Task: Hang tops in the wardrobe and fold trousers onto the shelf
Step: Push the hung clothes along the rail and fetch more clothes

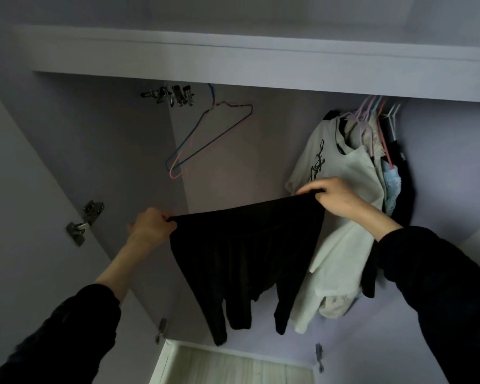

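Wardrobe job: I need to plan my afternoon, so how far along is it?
Done: several tops already hang on hangers at the right. In hand: the left hand and right hand grip black trousers by the waistband, held up unfolded. Left: folding and shelving them. Two empty hangers hang free; any remaining laundry is out of view.

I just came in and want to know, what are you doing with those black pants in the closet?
A person is holding black trousers up in front of the open wardrobe. The left hand and the right hand each grip one end of the waistband, so the legs hang down. They are not folded yet. Empty hangers hang inside, and a white top already hangs at the right with other clothes.
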